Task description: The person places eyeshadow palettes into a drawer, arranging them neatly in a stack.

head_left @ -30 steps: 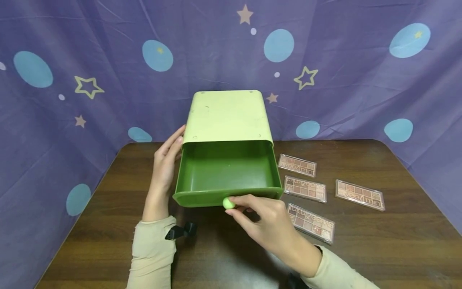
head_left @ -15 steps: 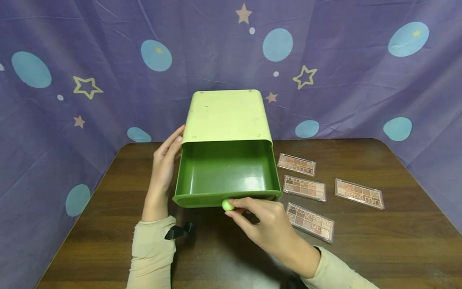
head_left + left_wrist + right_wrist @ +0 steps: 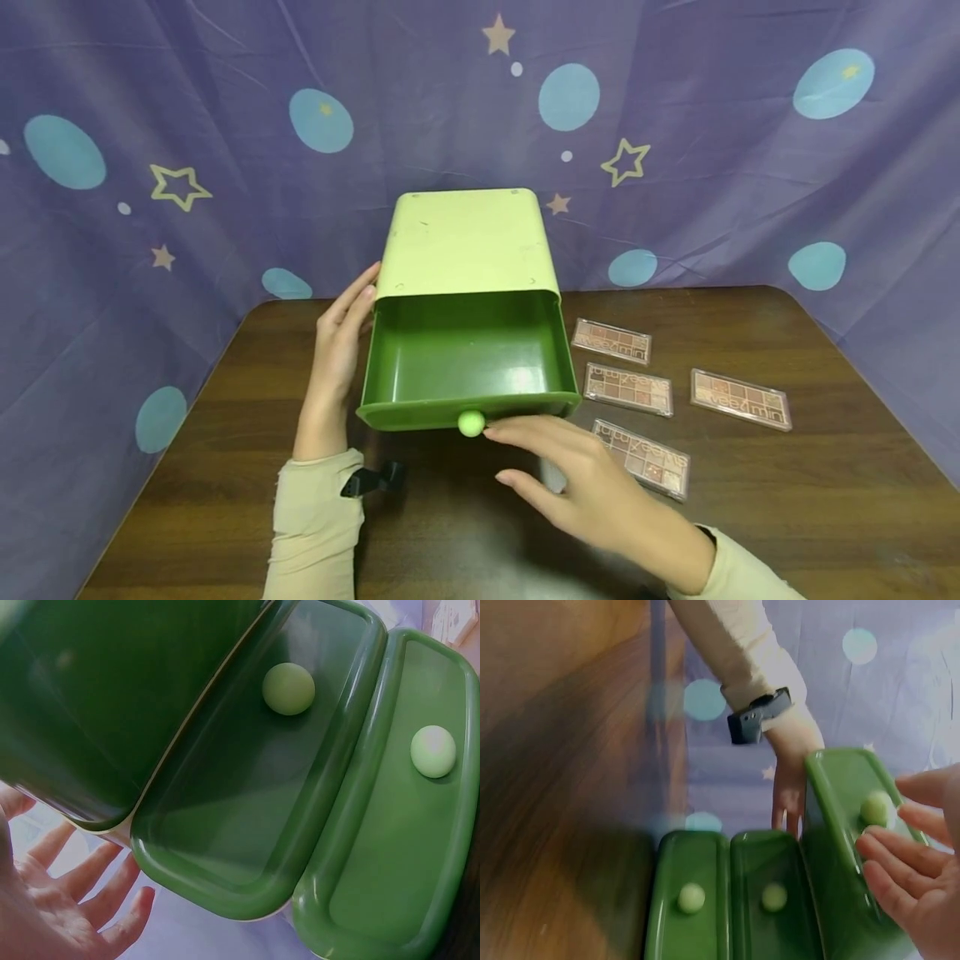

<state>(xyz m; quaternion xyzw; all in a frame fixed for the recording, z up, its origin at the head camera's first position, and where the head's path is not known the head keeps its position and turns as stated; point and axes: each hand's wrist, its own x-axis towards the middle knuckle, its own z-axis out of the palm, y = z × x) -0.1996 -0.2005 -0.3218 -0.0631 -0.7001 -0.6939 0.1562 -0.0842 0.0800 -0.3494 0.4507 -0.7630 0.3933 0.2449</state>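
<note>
- Nearby, four palettes [image 3: 628, 389] lie at right
- right hand [image 3: 592, 475], fingers parted, partly hides one
- left hand [image 3: 335, 346], fingers spread, against cabinet [image 3: 467, 242]
- drawer [image 3: 420, 414] out, green floor showing

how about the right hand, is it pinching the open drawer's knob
No, the head view shows the right hand with its thumb spread well away from the round knob of the open drawer.

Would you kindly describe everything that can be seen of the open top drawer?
The top drawer is glossy green, apparently plastic, with a rimmed front and a round, paler knob at its middle. It juts out of the pale green cabinet, above two shut drawers, light gleaming on its floor. The right hand is beside the knob; contact is unclear.
</note>
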